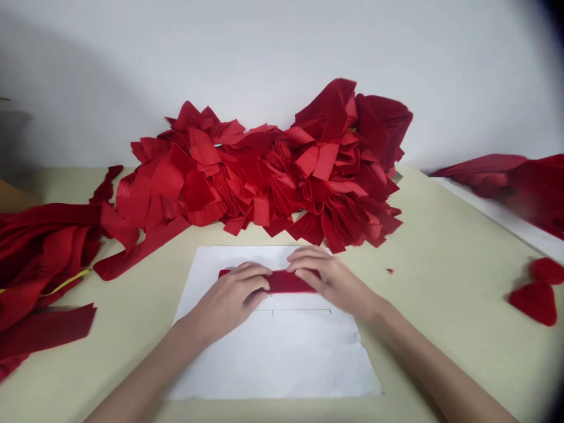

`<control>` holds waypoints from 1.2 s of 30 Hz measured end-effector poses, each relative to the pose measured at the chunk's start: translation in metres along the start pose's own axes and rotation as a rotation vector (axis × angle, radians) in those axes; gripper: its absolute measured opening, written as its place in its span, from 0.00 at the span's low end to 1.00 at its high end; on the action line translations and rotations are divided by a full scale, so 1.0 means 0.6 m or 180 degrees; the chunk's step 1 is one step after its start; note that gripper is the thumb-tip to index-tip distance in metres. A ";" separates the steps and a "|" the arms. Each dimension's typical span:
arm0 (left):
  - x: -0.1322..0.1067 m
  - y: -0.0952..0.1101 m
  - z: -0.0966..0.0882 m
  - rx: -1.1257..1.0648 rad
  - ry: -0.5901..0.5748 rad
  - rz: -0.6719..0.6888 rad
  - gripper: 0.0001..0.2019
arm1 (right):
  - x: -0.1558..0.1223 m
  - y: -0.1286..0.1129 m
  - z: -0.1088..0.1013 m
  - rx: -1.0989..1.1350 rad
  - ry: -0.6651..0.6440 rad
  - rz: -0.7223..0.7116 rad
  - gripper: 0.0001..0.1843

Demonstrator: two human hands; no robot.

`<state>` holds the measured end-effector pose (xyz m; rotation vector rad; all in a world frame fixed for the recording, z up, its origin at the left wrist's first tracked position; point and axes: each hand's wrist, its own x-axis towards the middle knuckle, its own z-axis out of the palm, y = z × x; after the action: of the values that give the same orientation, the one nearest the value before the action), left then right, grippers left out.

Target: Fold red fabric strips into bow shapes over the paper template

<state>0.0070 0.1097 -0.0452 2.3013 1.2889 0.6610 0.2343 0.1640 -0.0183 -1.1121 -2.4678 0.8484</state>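
Note:
My left hand (pixel 231 299) and my right hand (pixel 328 279) meet over a folded strip of dark red crepe paper (pixel 288 282), which lies flat and crosswise. The left fingers cover its left part and the right fingers press on its right end. Beneath it is a white paper sheet (pixel 273 364) with thin black ruled lines (pixel 302 309) just below the strip. Behind my hands, a large heap of cut red paper pieces (pixel 264 182) rises against the wall, its front edge a little beyond the sheet.
Long red paper strips (pixel 39 258) with a yellow ribbon (pixel 66 282) lie at the table's left. Loose red pieces (pixel 535 299) lie at the right, beyond them a red bundle (pixel 515 182) on a white surface. The pale table (pixel 440 305) meets a white wall.

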 end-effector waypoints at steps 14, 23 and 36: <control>0.000 0.002 0.003 -0.0062 0.0059 0.0013 0.07 | -0.008 0.024 -0.042 -0.0350 -0.0517 0.0705 0.09; 0.000 0.000 0.011 -0.0075 0.0208 -0.0014 0.10 | -0.012 0.030 -0.041 -0.0446 -0.0359 0.0459 0.08; -0.005 0.001 0.016 0.0084 0.0334 0.0054 0.07 | -0.010 0.026 -0.040 -0.0534 -0.0483 0.0439 0.11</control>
<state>0.0118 0.1058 -0.0530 2.3285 1.3337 0.7843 0.2589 0.1772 -0.0095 -1.3344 -2.6527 0.8026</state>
